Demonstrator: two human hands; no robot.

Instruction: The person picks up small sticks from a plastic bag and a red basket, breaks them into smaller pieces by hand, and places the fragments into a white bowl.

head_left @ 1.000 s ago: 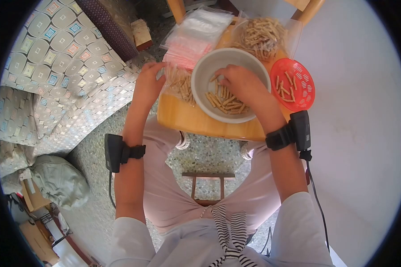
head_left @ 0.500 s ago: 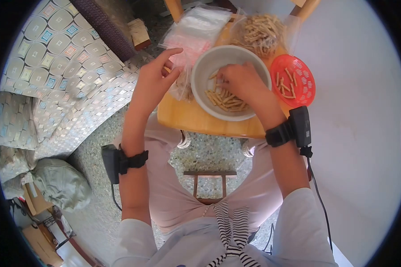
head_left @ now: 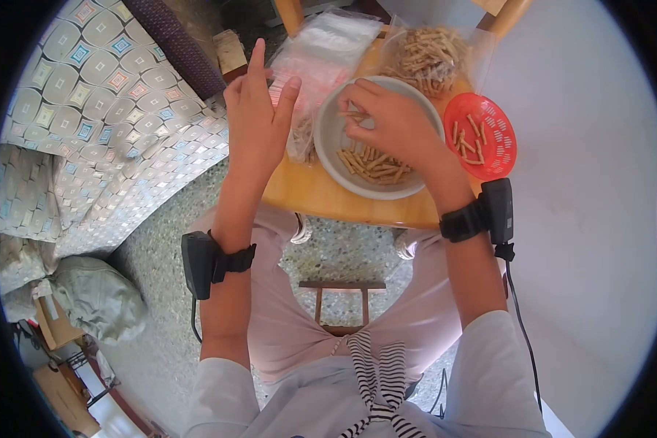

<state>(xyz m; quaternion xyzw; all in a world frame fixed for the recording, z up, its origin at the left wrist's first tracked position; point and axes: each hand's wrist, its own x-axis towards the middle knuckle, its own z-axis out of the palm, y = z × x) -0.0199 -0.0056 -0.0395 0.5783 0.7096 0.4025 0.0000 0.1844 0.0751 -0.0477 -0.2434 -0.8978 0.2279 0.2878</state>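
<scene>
My left hand (head_left: 259, 120) is raised with its fingers apart and nothing in it, just left of a pile of clear plastic bags (head_left: 321, 55). Over a pale grey bowl (head_left: 332, 164), my right hand (head_left: 390, 120) is closed on a few short tan sticks (head_left: 356, 115). More tan sticks (head_left: 376, 166) lie in the lower part of the bowl. Right of the bowl, a red perforated basket (head_left: 500, 139) has several sticks in it. Behind the bowl is a clear bag full of sticks (head_left: 434, 55). Another small bag (head_left: 301, 139) touches the bowl's left side.
The wooden table (head_left: 328, 197) ends just before my knees. A patterned cloth-covered surface (head_left: 102, 95) is at the left, and a white wall (head_left: 584, 197) stands at the right. A grey-green sack (head_left: 98, 299) and cardboard boxes (head_left: 58, 321) sit at the lower left.
My left hand has moved up and its fingers have spread. My right hand has risen from the bowl's bottom toward its upper left, with sticks now visible between its fingers.
</scene>
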